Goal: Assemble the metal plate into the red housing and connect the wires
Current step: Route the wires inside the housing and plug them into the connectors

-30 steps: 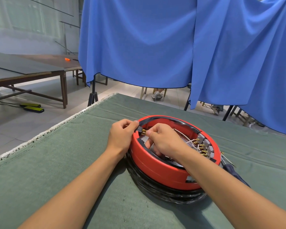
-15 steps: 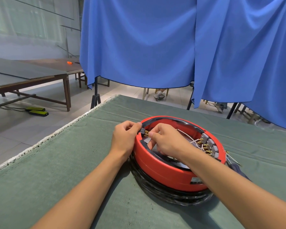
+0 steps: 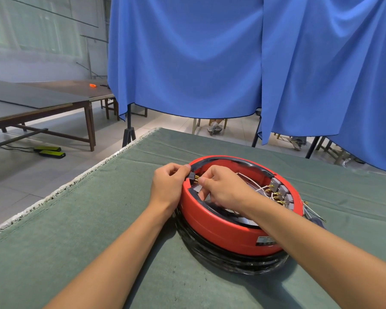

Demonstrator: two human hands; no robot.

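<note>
A round red housing point(image 3: 221, 228) sits on a black coiled base point(image 3: 227, 262) on the green table cover. The metal plate point(image 3: 247, 220) lies inside it, mostly hidden by my right arm. At the housing's left rim, my left hand point(image 3: 168, 186) pinches a small black connector block point(image 3: 191, 175) with brass terminals. My right hand point(image 3: 223, 188) reaches inside the housing and pinches a wire end against those terminals. White wires point(image 3: 252, 181) run across to grey connector blocks point(image 3: 281, 190) on the right rim.
The green cloth point(image 3: 87, 219) covers the table, with its frayed left edge point(image 3: 60, 188) close by. A loose white wire and a dark tool handle point(image 3: 316, 219) lie right of the housing. A blue curtain point(image 3: 210, 63) hangs behind, and wooden tables point(image 3: 42, 103) stand at the left.
Both hands stay at the connector on the left rim; the right fingers have shifted slightly at the terminals. The view has tilted up a little.
</note>
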